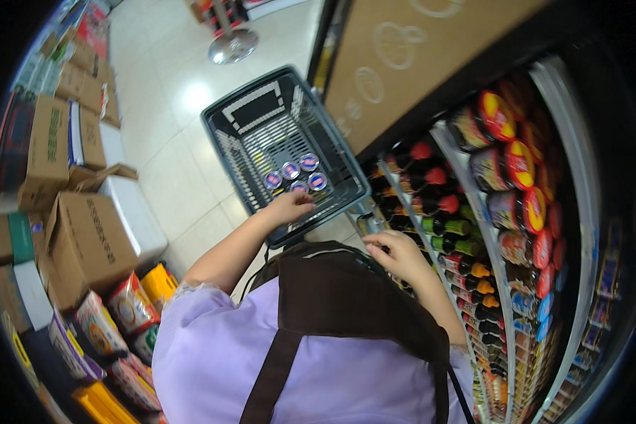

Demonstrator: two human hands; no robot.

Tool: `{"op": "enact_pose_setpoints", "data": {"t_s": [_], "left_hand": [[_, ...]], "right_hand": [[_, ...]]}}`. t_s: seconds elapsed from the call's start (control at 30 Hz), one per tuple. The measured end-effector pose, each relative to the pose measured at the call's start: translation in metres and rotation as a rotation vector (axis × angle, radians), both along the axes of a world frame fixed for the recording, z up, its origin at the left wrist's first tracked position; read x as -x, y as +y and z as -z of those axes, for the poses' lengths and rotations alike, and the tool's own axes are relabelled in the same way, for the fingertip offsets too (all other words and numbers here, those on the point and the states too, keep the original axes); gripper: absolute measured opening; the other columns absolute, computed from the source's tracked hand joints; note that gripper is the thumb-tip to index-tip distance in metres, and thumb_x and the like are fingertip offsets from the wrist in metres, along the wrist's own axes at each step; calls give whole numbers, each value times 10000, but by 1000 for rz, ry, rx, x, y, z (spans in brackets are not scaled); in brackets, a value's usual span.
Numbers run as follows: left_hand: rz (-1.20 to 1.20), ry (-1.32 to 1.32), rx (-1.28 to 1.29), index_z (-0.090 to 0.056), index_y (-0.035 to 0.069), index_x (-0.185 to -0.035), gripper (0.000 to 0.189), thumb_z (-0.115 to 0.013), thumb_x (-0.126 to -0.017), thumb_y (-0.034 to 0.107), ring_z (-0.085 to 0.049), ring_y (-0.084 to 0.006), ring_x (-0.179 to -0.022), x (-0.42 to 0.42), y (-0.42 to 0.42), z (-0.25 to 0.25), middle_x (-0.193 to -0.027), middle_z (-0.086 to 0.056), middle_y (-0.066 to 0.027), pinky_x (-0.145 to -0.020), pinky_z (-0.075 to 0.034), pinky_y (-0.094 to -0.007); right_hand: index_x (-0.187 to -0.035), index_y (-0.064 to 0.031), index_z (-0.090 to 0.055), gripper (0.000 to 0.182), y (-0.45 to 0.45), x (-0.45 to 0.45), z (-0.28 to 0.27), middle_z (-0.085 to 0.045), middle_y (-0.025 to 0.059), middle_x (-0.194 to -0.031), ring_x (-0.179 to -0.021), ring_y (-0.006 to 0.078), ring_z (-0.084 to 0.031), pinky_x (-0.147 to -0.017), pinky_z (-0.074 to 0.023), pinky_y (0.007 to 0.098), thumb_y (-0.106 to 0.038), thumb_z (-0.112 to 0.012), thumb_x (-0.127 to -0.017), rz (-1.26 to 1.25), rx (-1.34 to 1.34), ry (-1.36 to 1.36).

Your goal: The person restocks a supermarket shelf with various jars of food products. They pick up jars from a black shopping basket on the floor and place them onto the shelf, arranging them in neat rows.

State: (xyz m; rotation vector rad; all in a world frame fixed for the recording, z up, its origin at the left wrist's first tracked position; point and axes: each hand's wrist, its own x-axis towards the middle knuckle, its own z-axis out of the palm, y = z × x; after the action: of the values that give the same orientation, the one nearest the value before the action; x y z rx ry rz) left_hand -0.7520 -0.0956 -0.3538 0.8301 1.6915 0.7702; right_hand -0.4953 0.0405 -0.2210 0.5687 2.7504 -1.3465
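Note:
A dark plastic shopping basket (333,132) with slotted walls stands before me. Several round-topped containers (290,170) with shiny blue, red and white tops are grouped at its near end. My left hand (292,206) hangs over the near part of the basket, palm down, close to the containers. Its fingers partly curl, and what lies beneath them is hidden. To the right, outside the basket, my right hand (397,253) is by the shelves with thumb and fingers apart. No item shows in it.
On the right, shelves carry sauce bottles (445,227) and jars with red and yellow lids (519,164). Cardboard boxes (91,233), a white foam box (132,212) and packaged goods (132,302) line the left. A metal stand base (233,46) rests on the tiled floor (164,114) ahead.

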Motion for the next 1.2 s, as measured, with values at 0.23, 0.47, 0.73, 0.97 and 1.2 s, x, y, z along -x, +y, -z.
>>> {"op": "enact_pose_setpoints", "data": {"t_s": [0.23, 0.47, 0.73, 0.97, 1.2], "left_hand": [[-257, -84, 50, -643, 37, -1005, 412, -680, -753, 361, -610, -195, -815, 18, -21, 87, -899, -653, -103, -717, -476, -311], [-442, -225, 183, -635, 16, -1016, 365, -640, -755, 272, -565, -150, -684, 24, -14, 120, -808, -629, -71, -594, -451, -293], [-410, 10, 294, -600, 2, -1098, 462, -608, -748, 304, -635, -296, -894, 29, 3, 151, -961, -655, -181, -780, -484, -353], [-362, 117, 398, -471, 3, -1251, 568, -575, -760, 269, -573, -355, -1039, 33, 16, 173, -1108, -591, -237, -891, -450, -383], [-382, -151, 491, -560, 30, -1153, 422, -551, -790, 247, -634, -282, -819, 46, 29, 184, -912, -650, -179, -735, -493, -352]], "right_hand": [[-1001, -47, -641, 240, 2, 96, 87, -654, 131, -862, -778, 249, -641, -706, -498, 338, -194, -625, -812, -87, 147, -228], [-996, -53, -640, 271, 8, 142, 181, -661, 119, -863, -809, 276, -634, -723, -491, 360, -225, -631, -787, -113, 34, -343], [-1241, -69, -492, 566, 10, 179, 263, -642, 140, -920, -817, 260, -624, -732, -487, 356, -287, -676, -752, -125, 49, -624], [-1353, -48, -350, 713, 9, 196, 302, -564, 225, -1163, -1064, 331, -566, -898, -442, 367, -262, -667, -750, -35, 171, -583], [-1392, -45, -249, 764, 6, 212, 324, -468, 238, -1286, -1170, 352, -485, -962, -398, 382, -227, -632, -757, -12, 246, -666]]}}
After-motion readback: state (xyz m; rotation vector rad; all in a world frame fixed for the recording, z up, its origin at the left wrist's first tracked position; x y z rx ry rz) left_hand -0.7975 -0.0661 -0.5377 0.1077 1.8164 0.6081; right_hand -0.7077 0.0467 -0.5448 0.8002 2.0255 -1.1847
